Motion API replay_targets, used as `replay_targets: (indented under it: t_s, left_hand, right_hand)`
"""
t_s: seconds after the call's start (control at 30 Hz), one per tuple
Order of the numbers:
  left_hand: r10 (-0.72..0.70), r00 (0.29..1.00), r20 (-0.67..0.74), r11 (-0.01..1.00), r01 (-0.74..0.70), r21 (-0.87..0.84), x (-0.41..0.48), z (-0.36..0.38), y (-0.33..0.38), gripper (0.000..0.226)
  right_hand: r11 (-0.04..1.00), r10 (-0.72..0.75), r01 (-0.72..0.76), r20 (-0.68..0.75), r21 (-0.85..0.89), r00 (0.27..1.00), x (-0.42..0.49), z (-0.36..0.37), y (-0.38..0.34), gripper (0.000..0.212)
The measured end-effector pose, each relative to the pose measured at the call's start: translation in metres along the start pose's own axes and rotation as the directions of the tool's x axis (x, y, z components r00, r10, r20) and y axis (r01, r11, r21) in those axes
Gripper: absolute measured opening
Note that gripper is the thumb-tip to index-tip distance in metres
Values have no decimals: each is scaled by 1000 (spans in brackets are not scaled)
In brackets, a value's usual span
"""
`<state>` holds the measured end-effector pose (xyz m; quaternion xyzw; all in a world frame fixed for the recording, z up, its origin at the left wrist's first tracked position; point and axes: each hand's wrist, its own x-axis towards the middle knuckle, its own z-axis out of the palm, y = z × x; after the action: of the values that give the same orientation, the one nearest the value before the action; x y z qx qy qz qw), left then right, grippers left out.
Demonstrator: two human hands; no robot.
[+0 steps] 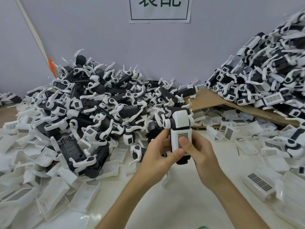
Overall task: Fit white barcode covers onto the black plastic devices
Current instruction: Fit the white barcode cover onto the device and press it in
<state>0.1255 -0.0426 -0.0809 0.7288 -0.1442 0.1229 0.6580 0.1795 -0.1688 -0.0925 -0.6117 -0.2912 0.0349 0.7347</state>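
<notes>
I hold one black plastic device (182, 160) upright above the table's middle, its dark lower end showing below my fingers. A white barcode cover (181, 135) lies on its front face, barcode patch facing me. My left hand (158, 152) grips the device from the left, thumb against the cover's lower edge. My right hand (199, 152) wraps it from the right, thumb pressed on the barcode patch. The device's white head (179, 119) with round side knobs sticks up above my hands.
A big heap of black devices with white arms (99, 103) fills the left and centre back. Loose white covers (54, 189) litter the near left and right (259, 182). A pile of covered devices (267, 83) rises at right on cardboard (212, 100). A wall stands behind.
</notes>
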Motion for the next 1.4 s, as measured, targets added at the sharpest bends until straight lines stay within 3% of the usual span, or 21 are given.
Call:
replay_targets:
  t_s: [0.23,0.33,0.43,0.57,0.7,0.83,1.2,1.4]
  left_hand:
    - [72,996,-48,997,-74,-32,1,0,-15,42]
    - [57,996,-67,996,-61,-60,1,3,-13,40]
    - [0,1000,-22,979,-4,-203,1,-1,-14,41]
    - [-80,996,40,909,89,-408,2,-10,-18,44]
    - [-156,985,67,767,164,-621,-1,-13,-14,37]
    - [-157,984,80,782,173,-599,-1,-15,-14,46]
    - [-149,987,-57,843,97,-529,-1,-13,-17,52]
    - [-133,990,-54,869,90,-487,2,-12,-18,49]
  right_hand:
    - [998,-49,47,-50,-43,998,-5,-4,-7,34]
    - [996,-60,55,-75,-71,995,-4,-3,-9,22]
    - [987,-60,38,-135,-156,989,-3,0,-8,27]
    - [972,-96,80,-64,-219,993,-6,4,-6,33]
    - [846,-267,228,-12,-481,964,-7,9,-6,31]
    - [708,-342,271,18,-652,939,-12,15,-3,33]
    - [709,-343,277,26,-649,939,-12,18,-2,32]
    - [880,-207,206,46,-428,977,-9,11,-5,32]
